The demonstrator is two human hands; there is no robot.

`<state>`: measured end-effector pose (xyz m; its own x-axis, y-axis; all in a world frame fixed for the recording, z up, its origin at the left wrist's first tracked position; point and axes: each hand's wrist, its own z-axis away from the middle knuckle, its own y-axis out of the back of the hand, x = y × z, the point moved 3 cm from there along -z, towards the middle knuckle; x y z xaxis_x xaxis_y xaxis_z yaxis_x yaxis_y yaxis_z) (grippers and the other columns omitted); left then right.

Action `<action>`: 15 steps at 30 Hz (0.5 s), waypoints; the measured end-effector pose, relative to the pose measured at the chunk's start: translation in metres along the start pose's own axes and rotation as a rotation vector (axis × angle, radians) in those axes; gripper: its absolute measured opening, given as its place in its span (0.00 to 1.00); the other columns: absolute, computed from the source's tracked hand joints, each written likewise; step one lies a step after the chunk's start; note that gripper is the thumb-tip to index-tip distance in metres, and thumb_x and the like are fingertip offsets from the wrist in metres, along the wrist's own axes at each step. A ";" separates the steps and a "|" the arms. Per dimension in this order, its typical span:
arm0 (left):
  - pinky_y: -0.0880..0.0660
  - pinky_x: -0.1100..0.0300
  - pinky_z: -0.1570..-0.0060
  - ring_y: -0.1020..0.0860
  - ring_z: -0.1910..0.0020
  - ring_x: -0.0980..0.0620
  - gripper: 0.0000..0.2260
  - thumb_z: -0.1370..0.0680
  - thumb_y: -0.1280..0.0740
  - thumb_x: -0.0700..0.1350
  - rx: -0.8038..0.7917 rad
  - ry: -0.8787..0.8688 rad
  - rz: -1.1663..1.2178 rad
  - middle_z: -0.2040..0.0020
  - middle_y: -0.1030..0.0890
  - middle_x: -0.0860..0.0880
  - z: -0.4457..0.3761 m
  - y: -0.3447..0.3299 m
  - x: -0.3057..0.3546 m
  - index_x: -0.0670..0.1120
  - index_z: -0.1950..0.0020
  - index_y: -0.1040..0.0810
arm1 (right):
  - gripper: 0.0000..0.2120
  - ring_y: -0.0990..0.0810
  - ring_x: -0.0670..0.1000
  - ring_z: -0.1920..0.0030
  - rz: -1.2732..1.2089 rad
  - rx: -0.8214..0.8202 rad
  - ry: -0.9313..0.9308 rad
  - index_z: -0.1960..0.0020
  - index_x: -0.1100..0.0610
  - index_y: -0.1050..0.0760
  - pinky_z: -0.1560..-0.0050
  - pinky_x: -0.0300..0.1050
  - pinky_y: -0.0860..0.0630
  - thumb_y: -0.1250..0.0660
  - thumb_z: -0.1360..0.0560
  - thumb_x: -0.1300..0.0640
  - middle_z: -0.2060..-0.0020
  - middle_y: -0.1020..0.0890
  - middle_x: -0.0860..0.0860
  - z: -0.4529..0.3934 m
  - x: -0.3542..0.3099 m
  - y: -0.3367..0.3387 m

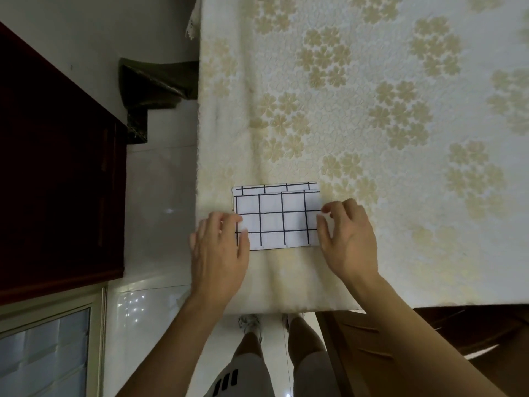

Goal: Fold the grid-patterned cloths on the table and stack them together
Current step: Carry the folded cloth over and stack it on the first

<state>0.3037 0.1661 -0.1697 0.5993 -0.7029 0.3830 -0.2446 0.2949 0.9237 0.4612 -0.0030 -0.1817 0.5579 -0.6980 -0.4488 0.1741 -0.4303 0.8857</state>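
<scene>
A folded white cloth with a black grid [276, 222] lies on top of a second folded grid cloth [274, 187], whose far edge shows as a strip beyond it. Both rest near the table's front left corner. My left hand [220, 250] touches the top cloth's left edge with its fingertips. My right hand [347, 239] pinches the top cloth's right edge between thumb and fingers.
The table carries a cream tablecloth with beige flowers [372, 110]. Its left edge drops to a glossy tiled floor [160, 196]. A dark wooden cabinet [57, 181] stands at the left. A wooden chair [400, 339] sits at the front right.
</scene>
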 end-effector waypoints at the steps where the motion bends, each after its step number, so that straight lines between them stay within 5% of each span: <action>1: 0.31 0.51 0.45 0.25 0.42 0.49 0.15 0.21 0.44 0.52 -0.055 -0.087 -0.050 0.41 0.24 0.49 0.012 0.001 0.003 0.48 0.40 0.24 | 0.09 0.25 0.56 0.57 0.049 -0.023 0.088 0.46 0.59 0.22 0.60 0.49 0.28 0.37 0.21 0.56 0.52 0.22 0.55 0.009 -0.001 0.004; 5: 0.32 0.44 0.30 0.33 0.26 0.46 0.26 0.20 0.47 0.54 -0.265 -0.263 -0.248 0.24 0.32 0.44 0.052 -0.020 0.004 0.43 0.25 0.31 | 0.18 0.22 0.59 0.40 0.198 -0.205 0.261 0.36 0.60 0.24 0.43 0.54 0.25 0.43 0.20 0.52 0.38 0.22 0.58 0.052 -0.005 0.002; 8: 0.40 0.40 0.26 0.44 0.21 0.46 0.29 0.18 0.50 0.56 -0.362 -0.242 -0.311 0.19 0.44 0.44 0.065 -0.040 -0.002 0.42 0.21 0.43 | 0.28 0.41 0.58 0.22 0.283 -0.410 0.310 0.22 0.60 0.41 0.25 0.59 0.38 0.54 0.16 0.45 0.22 0.39 0.59 0.076 -0.008 -0.013; 15: 0.50 0.40 0.23 0.53 0.20 0.48 0.31 0.17 0.54 0.61 -0.433 -0.172 -0.310 0.19 0.53 0.47 0.061 -0.053 -0.005 0.45 0.19 0.53 | 0.36 0.51 0.55 0.20 0.355 -0.534 0.231 0.20 0.61 0.50 0.23 0.63 0.44 0.61 0.17 0.36 0.20 0.49 0.57 0.079 -0.011 -0.035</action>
<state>0.2671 0.1144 -0.2203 0.4512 -0.8840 0.1225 0.2810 0.2710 0.9207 0.3850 -0.0255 -0.2170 0.8037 -0.5794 -0.1356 0.2917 0.1851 0.9384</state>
